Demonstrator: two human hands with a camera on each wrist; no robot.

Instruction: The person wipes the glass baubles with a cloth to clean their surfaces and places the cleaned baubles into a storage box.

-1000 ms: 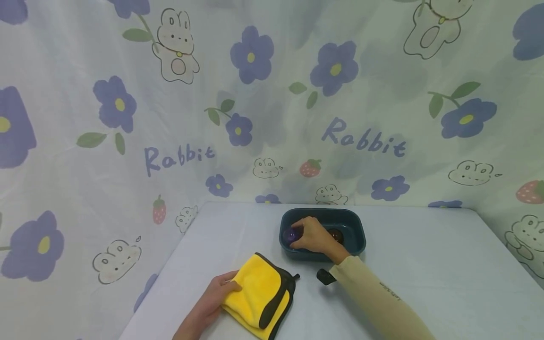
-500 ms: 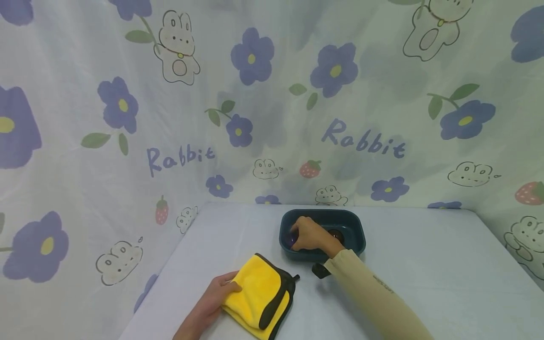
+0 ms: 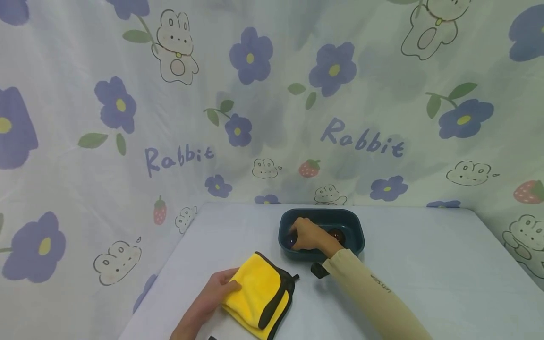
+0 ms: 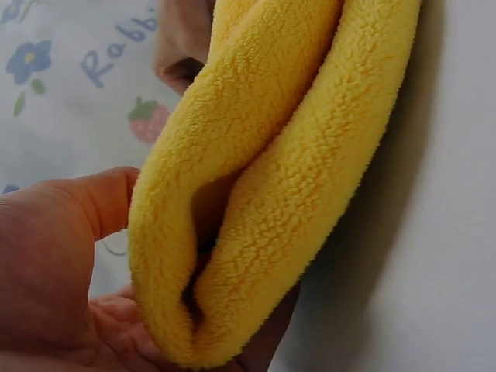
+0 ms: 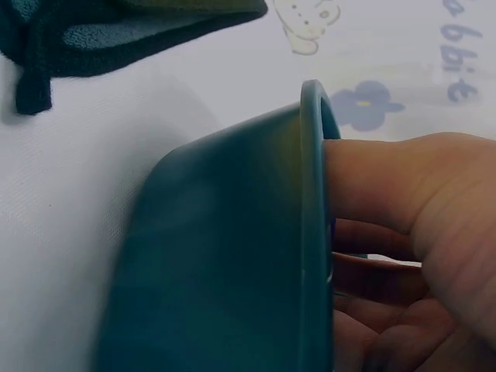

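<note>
My left hand (image 3: 216, 292) grips the near-left edge of a folded yellow cloth (image 3: 257, 290) with dark trim, thumb on top. In the left wrist view the thick plush folds of the cloth (image 4: 256, 186) sit between thumb and fingers. My right hand (image 3: 312, 234) reaches down into a dark teal rectangular tub (image 3: 354, 226), its fingers around a shiny purple ball (image 3: 291, 240) at the left end. From the right wrist, the wall of the tub (image 5: 225, 248) hides the fingertips and most of the ball. A dark brown ball (image 3: 337, 235) lies to the right inside the tub.
The tub stands near the back of a white-covered table (image 3: 416, 264), with the cloth in front and to its left. Behind hangs a curtain (image 3: 280, 118) printed with flowers and rabbits. A small black object (image 3: 318, 270) sits by the right wrist.
My right hand has lowered slightly with the purple ball, deeper into the left end of the tub. The left hand and cloth stay in place.
</note>
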